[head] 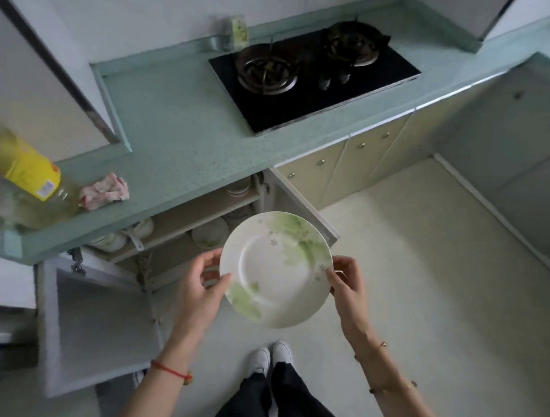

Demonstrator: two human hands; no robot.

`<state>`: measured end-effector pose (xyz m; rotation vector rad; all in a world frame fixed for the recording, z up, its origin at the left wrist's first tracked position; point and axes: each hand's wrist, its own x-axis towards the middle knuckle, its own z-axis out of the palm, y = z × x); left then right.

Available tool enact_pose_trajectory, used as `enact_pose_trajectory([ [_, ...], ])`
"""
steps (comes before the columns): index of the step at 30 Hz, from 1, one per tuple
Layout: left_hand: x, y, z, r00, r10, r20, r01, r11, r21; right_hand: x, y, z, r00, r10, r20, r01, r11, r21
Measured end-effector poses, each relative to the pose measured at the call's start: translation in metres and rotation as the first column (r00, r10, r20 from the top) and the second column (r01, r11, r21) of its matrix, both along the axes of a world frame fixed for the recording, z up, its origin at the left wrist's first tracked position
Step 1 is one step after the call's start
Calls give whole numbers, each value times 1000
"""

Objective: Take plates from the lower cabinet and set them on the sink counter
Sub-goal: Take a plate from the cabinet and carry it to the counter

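Note:
A white plate with green leaf print (276, 269) is held in the air in front of the open lower cabinet (186, 224). My left hand (202, 287) grips its left rim and my right hand (346, 285) grips its right rim. Inside the cabinet, more plates and bowls (210, 232) rest on the shelves, with a stack (238, 188) further back on the upper shelf. The pale green counter (182, 136) runs above the cabinet. No sink is in view.
Both cabinet doors stand open, the left door (98, 327) swung toward me. On the counter sit a yellow-labelled oil bottle (28, 174), a crumpled pink cloth (104, 191) and a black gas hob (312, 72). My feet (270, 358) stand on the pale floor.

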<state>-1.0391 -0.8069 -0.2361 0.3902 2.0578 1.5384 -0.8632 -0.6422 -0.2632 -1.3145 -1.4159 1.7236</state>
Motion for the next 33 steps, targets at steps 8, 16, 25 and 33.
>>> enact_pose_trajectory([
  [8,38,52,30,942,-329,74,325,944,58,84,-12,31,940,-336,-57,337,941,12],
  [16,88,141,35,811,-581,62,578,814,57,156,6,52,778,-625,-60,627,779,18],
  [25,166,275,44,722,-691,47,686,723,84,233,96,64,663,-739,-121,746,666,20],
  [33,230,392,59,735,-677,42,664,731,158,297,211,83,661,-741,-121,750,657,72],
])
